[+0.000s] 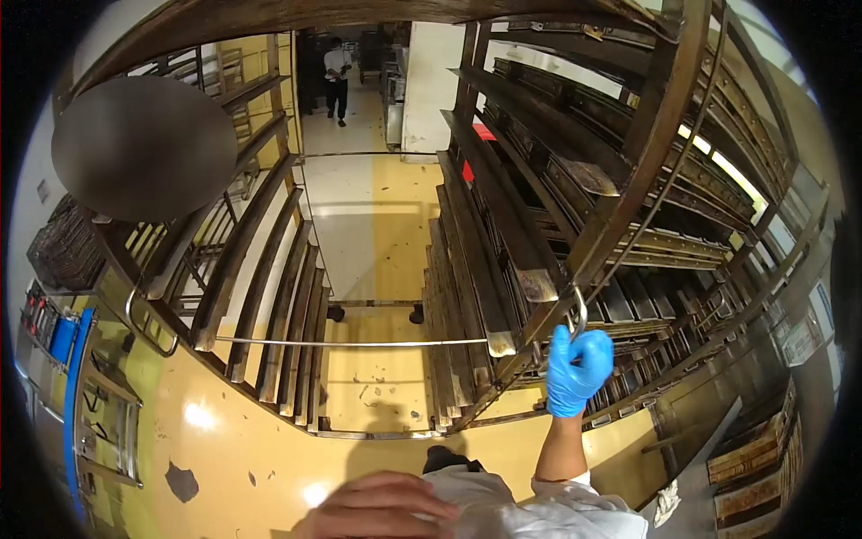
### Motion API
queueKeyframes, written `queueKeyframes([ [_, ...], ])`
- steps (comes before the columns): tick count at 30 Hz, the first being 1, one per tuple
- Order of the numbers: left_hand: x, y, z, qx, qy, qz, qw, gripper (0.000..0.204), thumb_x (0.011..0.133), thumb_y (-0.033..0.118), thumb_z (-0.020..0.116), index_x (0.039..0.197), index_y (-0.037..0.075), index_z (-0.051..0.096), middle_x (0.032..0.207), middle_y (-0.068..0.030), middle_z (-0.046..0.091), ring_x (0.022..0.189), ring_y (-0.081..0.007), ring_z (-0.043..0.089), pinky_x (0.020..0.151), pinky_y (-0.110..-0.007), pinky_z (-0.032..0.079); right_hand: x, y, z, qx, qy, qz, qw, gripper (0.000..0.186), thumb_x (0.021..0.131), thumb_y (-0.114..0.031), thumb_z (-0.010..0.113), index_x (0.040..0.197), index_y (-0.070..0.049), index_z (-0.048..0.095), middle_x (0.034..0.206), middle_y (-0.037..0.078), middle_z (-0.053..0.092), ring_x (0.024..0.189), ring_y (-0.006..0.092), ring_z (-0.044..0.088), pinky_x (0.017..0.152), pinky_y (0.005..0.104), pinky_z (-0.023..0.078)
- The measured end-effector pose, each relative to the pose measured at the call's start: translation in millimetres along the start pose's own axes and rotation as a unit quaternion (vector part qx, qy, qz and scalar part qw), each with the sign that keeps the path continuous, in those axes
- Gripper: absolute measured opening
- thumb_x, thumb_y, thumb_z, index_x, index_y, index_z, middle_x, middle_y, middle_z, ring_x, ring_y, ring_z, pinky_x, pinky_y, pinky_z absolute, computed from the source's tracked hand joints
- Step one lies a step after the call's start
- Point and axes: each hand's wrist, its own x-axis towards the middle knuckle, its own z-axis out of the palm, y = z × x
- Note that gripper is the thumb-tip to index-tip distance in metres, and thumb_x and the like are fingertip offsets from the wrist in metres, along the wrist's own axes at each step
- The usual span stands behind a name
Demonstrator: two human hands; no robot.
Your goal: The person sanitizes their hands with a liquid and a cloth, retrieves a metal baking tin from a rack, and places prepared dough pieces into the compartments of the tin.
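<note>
My right hand [577,368], in a blue glove, is closed around a curved metal handle [579,316] on the right post of a tall, empty metal tray rack [503,225]. The rack's slide rails run away from me on both sides. A thin metal bar [359,342] crosses the rack's open front from left post to right post. My left hand [377,508] is bare and lies at the bottom edge against my white garment [530,512], fingers together. Whether it grips the cloth is unclear.
A second handle [144,325] sits on the rack's left post. The rack's casters [337,313] stand on a yellow floor [269,431]. Dark crates [63,251] are at the left, and stacked trays [754,458] at the lower right. A person [338,81] stands far down the aisle.
</note>
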Motion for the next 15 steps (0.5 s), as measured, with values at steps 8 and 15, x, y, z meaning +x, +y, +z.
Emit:
queueKeyframes([
  [8,49.4,-134.7,-239.7,0.647,0.466,-0.002,0.603,0.047,0.099,0.025,0.053,0.136,-0.003,0.043,0.139,-0.0179,0.045,0.127,-0.0260,0.045,0.107,-0.037,0.034,-57.2,65.5,10.6,0.348,0.063,0.211,0.911,0.025,0.078,0.007,0.062,0.081,-0.008,0.041,0.060,0.006,0.044,0.054,0.0191,0.038,0.053,0.0312,0.040],
  [15,25.8,-164.0,-387.9,0.663,0.550,0.041,0.507,0.038,0.104,0.034,0.039,0.100,-0.003,0.048,0.095,-0.0176,0.056,0.091,-0.0298,0.056,0.084,-0.040,0.043,-50.4,62.7,-25.3,0.647,-0.121,0.527,0.537,0.024,0.080,0.005,0.053,0.099,-0.004,0.043,0.051,0.005,0.041,0.034,0.0150,0.038,0.029,0.0293,0.030],
])
